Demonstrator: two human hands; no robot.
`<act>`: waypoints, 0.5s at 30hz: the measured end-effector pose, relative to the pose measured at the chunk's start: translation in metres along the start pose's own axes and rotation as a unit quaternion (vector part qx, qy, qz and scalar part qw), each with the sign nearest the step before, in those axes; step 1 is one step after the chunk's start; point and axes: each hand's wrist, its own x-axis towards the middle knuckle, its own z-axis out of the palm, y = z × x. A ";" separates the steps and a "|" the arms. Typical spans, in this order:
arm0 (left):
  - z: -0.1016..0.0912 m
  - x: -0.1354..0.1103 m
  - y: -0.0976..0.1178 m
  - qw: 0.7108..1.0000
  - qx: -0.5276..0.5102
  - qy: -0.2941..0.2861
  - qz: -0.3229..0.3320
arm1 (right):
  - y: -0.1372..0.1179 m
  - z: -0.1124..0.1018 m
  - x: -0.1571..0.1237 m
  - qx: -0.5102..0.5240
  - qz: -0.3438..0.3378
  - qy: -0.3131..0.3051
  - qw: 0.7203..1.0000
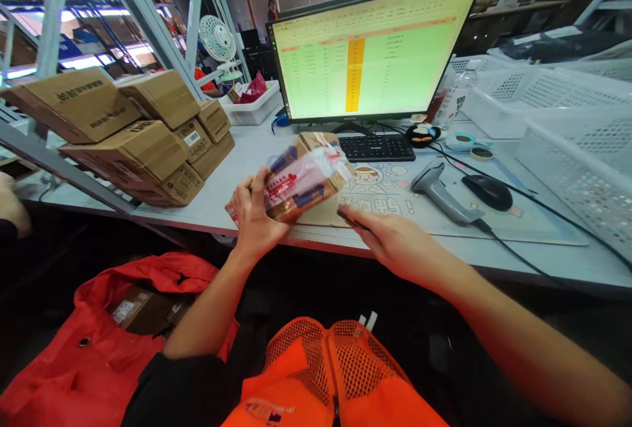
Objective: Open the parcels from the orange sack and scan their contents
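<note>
The left hand is closed around a plastic-wrapped packet, its fingers curled over the near edge. The packet, printed in red and blue, is tilted and held just above the front edge of the workbench at 12 o'clock, with brown cardboard showing at its far end. The right hand comes in from 4 o'clock, fingers together, pinching a thin dark object just beside the packet; it is too small to identify.

Under the hands lies a cartoon-printed desk mat on the pale workbench. A keyboard and a green spreadsheet monitor stand at 12 o'clock. A corded barcode scanner and a mouse lie at 2 o'clock, and white mesh baskets sit at 3. Stacked cardboard cartons rise at 10 o'clock. A red bag lies at 7 o'clock, below the bench. Another person's hand shows at 9 o'clock, well apart.
</note>
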 end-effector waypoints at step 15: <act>-0.020 0.015 -0.032 0.937 -0.327 -0.126 0.002 | -0.043 -0.098 0.085 -0.203 -0.253 0.017 0.946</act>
